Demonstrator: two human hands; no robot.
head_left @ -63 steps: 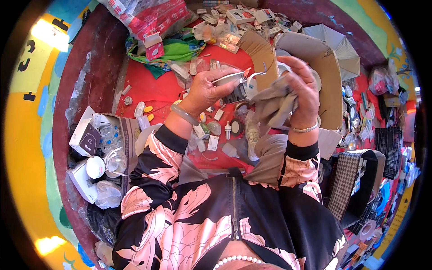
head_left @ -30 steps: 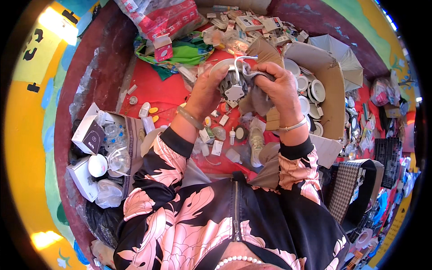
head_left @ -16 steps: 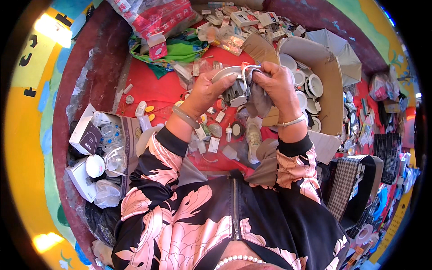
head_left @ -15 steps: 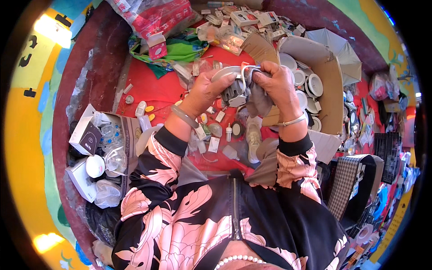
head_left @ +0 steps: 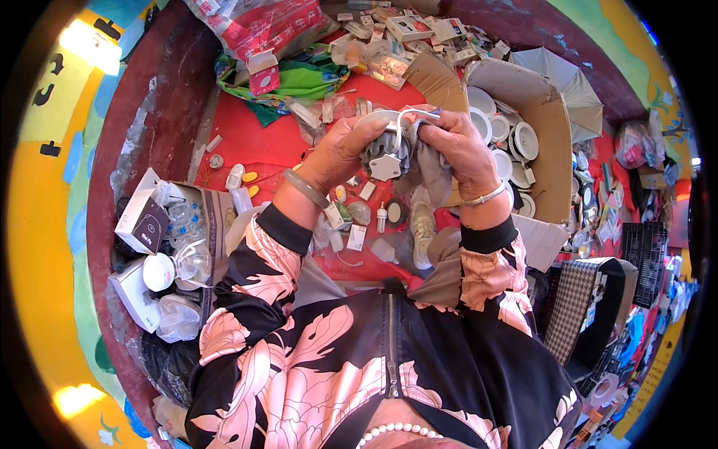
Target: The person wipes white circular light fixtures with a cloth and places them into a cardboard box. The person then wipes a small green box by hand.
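My left hand (head_left: 340,152) is closed round the white rim of a downlight (head_left: 385,165), which has a grey finned body and a pale plate at its back. A white cord (head_left: 399,133) loops up over the fins to my right hand. My right hand (head_left: 470,153) is closed on a grey cloth (head_left: 432,170) and pinches the end of the cord. Part of the cloth hangs down beside the fins. Below the hands, small bulbs and light parts lie about on a red sheet (head_left: 250,146).
An open cardboard box (head_left: 552,142) of round white downlights stands to the right. On the left, another box (head_left: 217,224) holds clear bulbs in plastic. Several small cartons (head_left: 410,28) are heaped at the far side. A shoe (head_left: 422,236) shows beneath my hands.
The downlight has turned so its back plate and fins face me more fully. Less of the cloth covers it, and my right hand has shifted slightly along the cord.
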